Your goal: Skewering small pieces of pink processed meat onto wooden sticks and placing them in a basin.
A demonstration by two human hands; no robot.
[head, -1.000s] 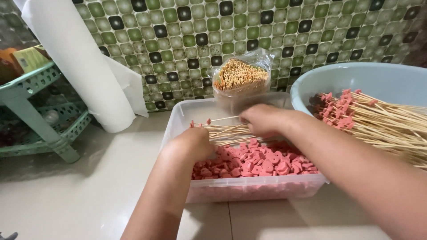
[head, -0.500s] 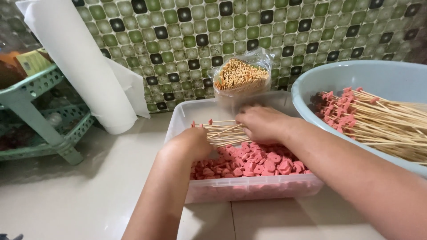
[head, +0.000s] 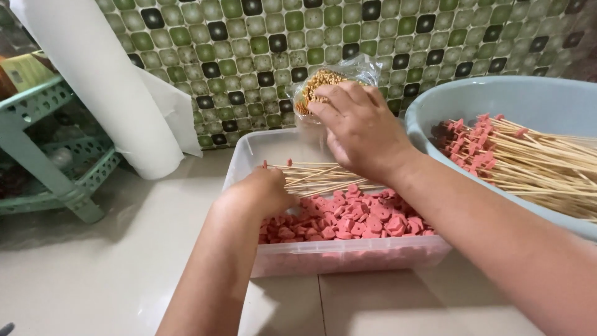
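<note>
Our left hand [head: 264, 193] is closed around a bundle of skewers [head: 323, 177], which lies across the clear tub [head: 249, 155] above the pink pieces [head: 354, 218]. Our right hand [head: 364, 127] hovers over the far end of the tub, fingers [head: 336, 99] curled loosely and touching the bag of sticks [head: 317, 78] by the tiled wall; whether it grips anything we cannot tell. To the right, the blue basin [head: 528, 99] holds loaded skewers [head: 522, 158]. A white roll [head: 106, 87] leans at left.
</note>
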